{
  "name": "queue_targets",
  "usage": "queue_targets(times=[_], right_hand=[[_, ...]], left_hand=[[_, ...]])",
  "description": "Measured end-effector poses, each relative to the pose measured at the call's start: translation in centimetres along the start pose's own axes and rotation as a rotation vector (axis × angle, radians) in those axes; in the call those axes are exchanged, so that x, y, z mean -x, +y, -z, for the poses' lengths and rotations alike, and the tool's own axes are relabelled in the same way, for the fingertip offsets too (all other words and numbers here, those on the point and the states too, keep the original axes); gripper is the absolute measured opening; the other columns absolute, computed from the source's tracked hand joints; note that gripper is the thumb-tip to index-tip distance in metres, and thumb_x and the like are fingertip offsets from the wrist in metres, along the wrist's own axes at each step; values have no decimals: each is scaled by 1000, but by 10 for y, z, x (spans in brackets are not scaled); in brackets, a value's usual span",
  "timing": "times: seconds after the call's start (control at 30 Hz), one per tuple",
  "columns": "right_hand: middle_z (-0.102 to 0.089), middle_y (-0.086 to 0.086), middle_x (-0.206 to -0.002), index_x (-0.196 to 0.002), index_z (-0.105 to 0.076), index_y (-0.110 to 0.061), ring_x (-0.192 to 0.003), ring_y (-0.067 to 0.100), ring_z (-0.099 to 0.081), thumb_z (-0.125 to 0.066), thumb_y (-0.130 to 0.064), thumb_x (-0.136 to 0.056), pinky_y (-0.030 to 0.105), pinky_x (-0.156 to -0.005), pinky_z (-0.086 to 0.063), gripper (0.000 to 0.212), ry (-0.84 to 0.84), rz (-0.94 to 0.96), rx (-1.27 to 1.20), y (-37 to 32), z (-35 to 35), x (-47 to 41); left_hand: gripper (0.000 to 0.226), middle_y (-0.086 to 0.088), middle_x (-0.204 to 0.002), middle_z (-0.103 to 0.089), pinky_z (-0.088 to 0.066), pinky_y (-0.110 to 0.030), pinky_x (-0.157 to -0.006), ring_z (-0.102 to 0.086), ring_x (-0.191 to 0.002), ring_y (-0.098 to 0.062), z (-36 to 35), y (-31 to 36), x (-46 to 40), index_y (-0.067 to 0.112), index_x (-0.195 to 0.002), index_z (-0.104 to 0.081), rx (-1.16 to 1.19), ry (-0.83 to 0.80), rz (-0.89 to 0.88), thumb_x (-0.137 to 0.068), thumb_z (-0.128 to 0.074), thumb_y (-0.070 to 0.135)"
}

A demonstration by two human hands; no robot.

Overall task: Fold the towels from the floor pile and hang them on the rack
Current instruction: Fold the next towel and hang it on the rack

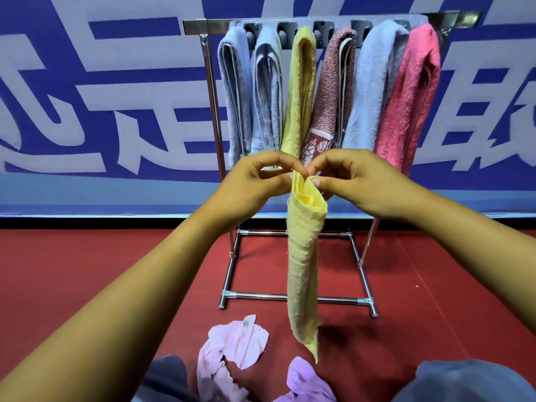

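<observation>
Left hand (258, 175) pinches the top edge of a yellow towel (304, 256), fingers curled on the cloth. Right hand (348, 181) pinches the same top edge just beside it, so the towel hangs straight down, folded long and narrow, in front of the rack (211, 111). Six folded towels already hang on the far rack: two grey-blue, yellow, brownish-red, blue, pink. On the near red floor (87, 271) lies a crumpled pink towel (232, 346), with a purple one (304, 381) to its right

Folded yellow towel (303, 256), hanging before rack (359, 300)
</observation>
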State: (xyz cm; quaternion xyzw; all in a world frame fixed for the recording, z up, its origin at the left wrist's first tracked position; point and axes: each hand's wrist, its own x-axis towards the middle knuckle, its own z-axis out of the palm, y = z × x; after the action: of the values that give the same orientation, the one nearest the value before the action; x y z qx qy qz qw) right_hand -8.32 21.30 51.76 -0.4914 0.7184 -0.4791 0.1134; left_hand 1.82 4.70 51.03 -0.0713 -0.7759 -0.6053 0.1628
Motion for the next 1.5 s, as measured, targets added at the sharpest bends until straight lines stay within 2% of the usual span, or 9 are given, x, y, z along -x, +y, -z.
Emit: queue_targets(times=[0.27,0.47,0.57,0.73,0.83,1.03,1.17,1.33,1.5], right_hand=[[-72,7,-81,-87,-70,-18,-72,20,-65,-67,-3,-85,33,-71,-56,15,137,-11,64,8,-3,6],[-71,-2,-75,-84,-71,-20,-68,5,-64,-69,-5,-84,24,-72,-54,15,206,-29,83,11,-5,10],[-70,-6,-73,-84,-72,-19,-67,4,-63,-71,-9,-83,24,-73,-54,11,236,-42,109,12,-3,10],[-72,-3,-79,-83,-71,-25,-71,3,-62,-71,-10,-83,26,-77,-52,16,215,-23,152,9,-4,15],[-72,-5,-79,-85,-71,-23,-74,5,-63,-71,-9,-83,27,-80,-53,15,203,-25,147,9,-3,19],[-72,-8,-80,-88,-73,-15,-73,-2,-63,-70,-6,-83,12,-74,-48,10,143,0,189,8,-4,23],[-73,-3,-81,-87,-73,-14,-72,0,-63,-70,-6,-83,8,-72,-47,10,142,-2,221,11,-4,26],[-72,-6,-78,-87,-74,-15,-74,1,-64,-71,-8,-83,7,-71,-45,8,126,-6,295,15,-4,27],[-71,-9,-78,-86,-73,-17,-75,0,-64,-72,-9,-82,8,-72,-47,9,173,-14,274,15,-7,26]], left_hand=[[14,-7,-88,-64,-58,-28,-79,-66,-75,-15,-11,0,-2,3,-101,-66,-133,113,11,-88,-63,-3],[4,-3,-82,-65,-57,-31,-67,-61,-67,-7,-15,5,-2,13,-93,-61,-225,157,131,-90,-64,13],[24,-10,-89,-66,-51,-31,-69,-58,-74,-13,-21,3,0,14,-93,-57,-293,126,230,-85,-68,33],[15,2,-75,-56,-34,-22,-54,-45,-66,-15,-28,1,-5,14,-90,-57,-419,176,260,-83,-62,27],[13,1,-70,-56,-35,-27,-59,-46,-63,-16,-26,3,-6,18,-80,-58,-253,134,357,-73,-61,28],[14,-5,-71,-54,-44,-22,-59,-48,-60,-14,-19,2,-11,16,-82,-54,-207,19,480,-87,-59,4],[25,-11,-77,-62,-54,-44,-81,-56,-70,-22,-14,0,-10,17,-84,-58,-369,-95,515,-64,-71,8],[27,-1,-73,-64,-54,-38,-76,-55,-63,-18,-4,2,-8,21,-80,-61,-536,-125,586,-55,-69,24],[14,-6,-64,-57,-45,-17,-45,-53,-40,-8,-7,3,-8,14,-86,-56,-433,-85,633,-85,-57,0]])
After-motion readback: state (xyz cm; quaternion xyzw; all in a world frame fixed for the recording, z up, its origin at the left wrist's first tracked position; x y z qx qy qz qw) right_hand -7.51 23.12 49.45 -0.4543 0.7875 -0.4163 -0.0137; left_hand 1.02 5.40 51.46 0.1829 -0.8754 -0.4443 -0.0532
